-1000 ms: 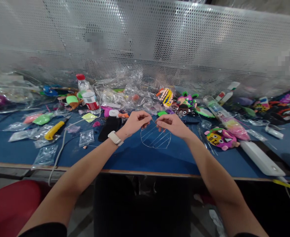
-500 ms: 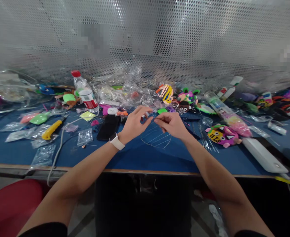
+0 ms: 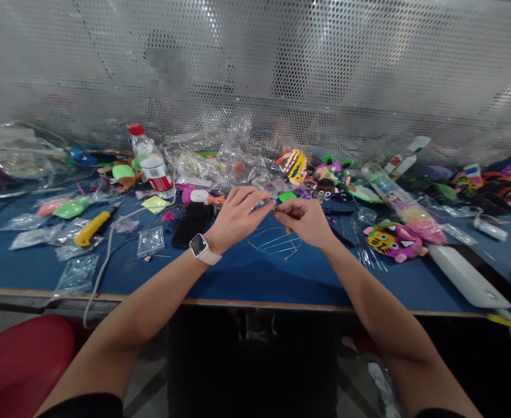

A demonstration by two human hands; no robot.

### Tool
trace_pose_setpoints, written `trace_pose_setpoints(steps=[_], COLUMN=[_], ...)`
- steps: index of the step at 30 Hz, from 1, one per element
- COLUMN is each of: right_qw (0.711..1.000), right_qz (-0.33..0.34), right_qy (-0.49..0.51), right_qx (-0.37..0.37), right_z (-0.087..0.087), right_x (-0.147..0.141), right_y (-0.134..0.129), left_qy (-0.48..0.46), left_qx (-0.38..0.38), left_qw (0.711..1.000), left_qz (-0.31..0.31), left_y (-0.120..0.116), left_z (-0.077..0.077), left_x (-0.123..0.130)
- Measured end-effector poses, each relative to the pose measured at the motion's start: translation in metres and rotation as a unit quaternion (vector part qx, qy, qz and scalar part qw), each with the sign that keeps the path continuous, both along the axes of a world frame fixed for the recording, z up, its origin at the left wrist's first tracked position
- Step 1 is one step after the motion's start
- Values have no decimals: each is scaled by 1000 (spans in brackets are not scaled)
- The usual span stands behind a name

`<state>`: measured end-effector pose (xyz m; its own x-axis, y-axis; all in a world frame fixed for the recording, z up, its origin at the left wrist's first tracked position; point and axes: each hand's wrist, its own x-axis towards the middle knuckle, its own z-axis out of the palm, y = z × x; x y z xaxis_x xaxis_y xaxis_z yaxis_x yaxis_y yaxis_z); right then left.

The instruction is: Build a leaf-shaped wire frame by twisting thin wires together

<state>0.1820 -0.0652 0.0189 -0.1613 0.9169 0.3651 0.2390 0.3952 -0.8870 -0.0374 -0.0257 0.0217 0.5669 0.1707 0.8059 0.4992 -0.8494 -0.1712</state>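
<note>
A thin wire frame (image 3: 285,258), rounded with fine wires running across it, hangs below my fingers over the blue table. My right hand (image 3: 305,220) pinches its upper part between thumb and index finger. Right up against those fingertips is my left hand (image 3: 240,219), its thumb and index finger closed together at the wire's top and its other fingers loosely bent. Where the fingertips meet, the wire is too fine to make out clearly. A watch (image 3: 198,245) with a pale strap sits on my left wrist.
Left of my hands are a black pouch-like item (image 3: 191,225), a yellow-handled cutter (image 3: 92,229) and a plastic bottle (image 3: 155,168). To the right lie loose wires (image 3: 364,247), a colourful clay animal face (image 3: 395,240) and a white power bank (image 3: 467,277). Behind runs a perforated metal panel (image 3: 255,75).
My left hand has rolled over and moved slightly right, closing its thumb and index finger against the right fingertips. My right hand and the wire frame have barely moved.
</note>
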Motion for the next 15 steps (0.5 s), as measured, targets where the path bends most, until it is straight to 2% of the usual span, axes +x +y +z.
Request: trace_pose_setpoints(steps=[4, 9, 15], right_qw=[1000, 1000, 999], right_qz=[7, 13, 18], right_qy=[18, 25, 31], right_qx=[-15, -2, 1], right_z=[0, -2, 0], right_x=[-1, -1, -1], right_y=[-1, -1, -3], left_qy=[-2, 7, -7], left_qx=[-42, -59, -34], left_qw=[999, 998, 999], left_qz=[-21, -19, -25], left_y=[-1, -2, -2], left_z=[1, 1, 0], left_x=[-1, -2, -1])
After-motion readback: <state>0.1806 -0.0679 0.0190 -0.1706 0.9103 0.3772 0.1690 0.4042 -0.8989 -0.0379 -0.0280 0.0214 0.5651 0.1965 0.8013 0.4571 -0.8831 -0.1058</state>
